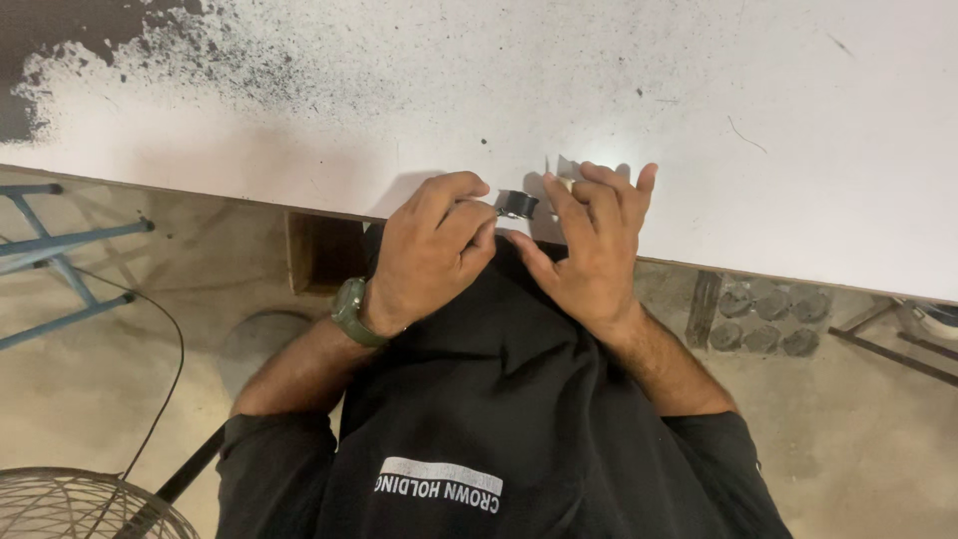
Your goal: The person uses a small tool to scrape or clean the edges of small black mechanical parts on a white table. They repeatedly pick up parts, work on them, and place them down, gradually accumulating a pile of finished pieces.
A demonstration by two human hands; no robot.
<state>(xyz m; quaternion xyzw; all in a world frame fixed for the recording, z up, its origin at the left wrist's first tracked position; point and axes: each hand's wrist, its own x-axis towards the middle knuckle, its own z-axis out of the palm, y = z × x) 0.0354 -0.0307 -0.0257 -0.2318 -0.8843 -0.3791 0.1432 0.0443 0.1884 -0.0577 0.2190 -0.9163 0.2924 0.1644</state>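
Both hands work at the near edge of the white tabletop (599,90), directly in front of the person's dark shirt.

Left hand (431,250): fingers curled inward, fingertips gathered toward a small black ring-shaped part (518,205). The fingertips appear to pinch or touch its left side; the exact contact is too small to confirm. A green wristwatch (350,311) sits on this wrist.

Right hand (591,240): palm turned toward the left hand, fingers raised and loosely spread, thumb extended toward the small part. It stands just beside the part on the right. Whether the thumb or a finger touches the part cannot be told.

The small black ring-shaped part lies between the two hands, at or just above the tabletop edge. A small pale piece (566,168) shows just beyond the right hand's fingertips, on the tabletop; its kind cannot be told.

Surroundings: the tabletop is speckled black well beyond the left hand, with a dark worn patch (60,40) at the far corner on that side. On the floor past the right hand lies a group of round grey discs (766,319). On the left-hand side stand a blue metal frame (60,255) and, nearer the person, a wire fan guard (80,504) with a thin black cable (170,369) running close by.
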